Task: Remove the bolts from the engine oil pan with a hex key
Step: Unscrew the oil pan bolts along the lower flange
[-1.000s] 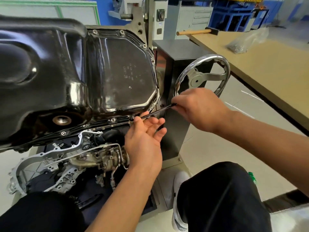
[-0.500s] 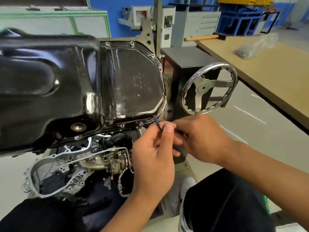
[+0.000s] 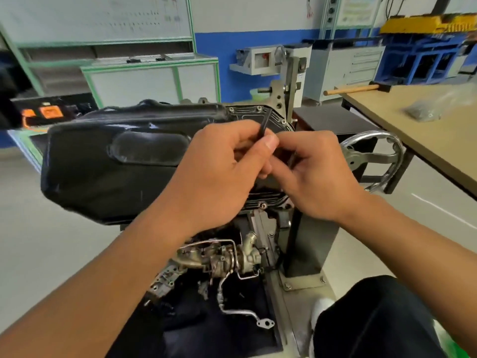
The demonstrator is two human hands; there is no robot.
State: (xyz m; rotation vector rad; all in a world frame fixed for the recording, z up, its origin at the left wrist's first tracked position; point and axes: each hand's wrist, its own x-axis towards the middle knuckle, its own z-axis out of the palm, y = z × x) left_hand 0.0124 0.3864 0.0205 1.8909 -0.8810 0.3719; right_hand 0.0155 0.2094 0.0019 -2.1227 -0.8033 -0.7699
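The black engine oil pan [image 3: 103, 164] lies bottom-up on the engine stand. Bolts show in its flange near the lower edge [image 3: 262, 205] and along the far rim [image 3: 259, 108]. My left hand [image 3: 219, 171] is raised in front of the pan and pinches the black hex key [image 3: 265, 124], whose end sticks up above my thumb. My right hand [image 3: 317, 174] meets it from the right, fingers curled around the key's other part, which is mostly hidden. The key touches no bolt.
A chrome handwheel [image 3: 374, 156] on the stand sits just right of my hands. A wooden table [image 3: 426, 140] at the right carries a hammer [image 3: 353, 89] and a plastic bag [image 3: 426, 111]. The turbo and pipes [image 3: 224, 257] hang below the pan. My knee [image 3: 374, 319] is at lower right.
The hex key has come off the lower flange bolt. Both hands have lifted it up in front of the pan, and my view has tilted upward.
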